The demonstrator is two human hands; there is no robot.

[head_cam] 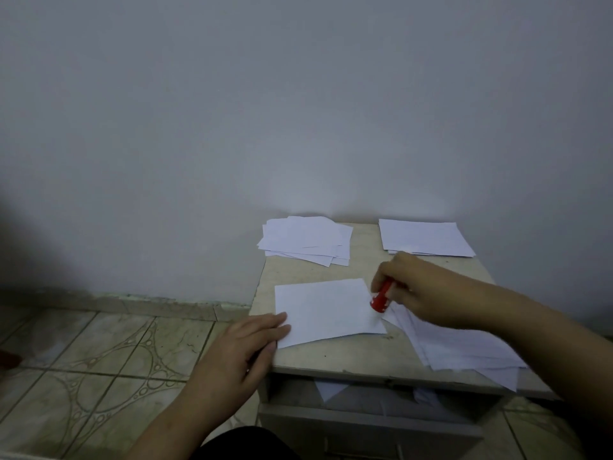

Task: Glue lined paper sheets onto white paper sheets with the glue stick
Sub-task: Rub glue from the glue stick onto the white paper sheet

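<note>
I see my right hand (414, 290) gripping the red glue stick (381, 297) on the single white sheet (326, 310) at the pale worktop's (298, 267) front-left corner, flat left hand (245, 346) pressing it; grey wall (298, 111), patterned floor tiles (99, 376).

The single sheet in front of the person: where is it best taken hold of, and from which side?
Probably at its near left corner, from the left. The sheet lies flat on the table, and that corner reaches the table's left edge beside the left hand. The right hand holds the glue stick at its right edge.
</note>
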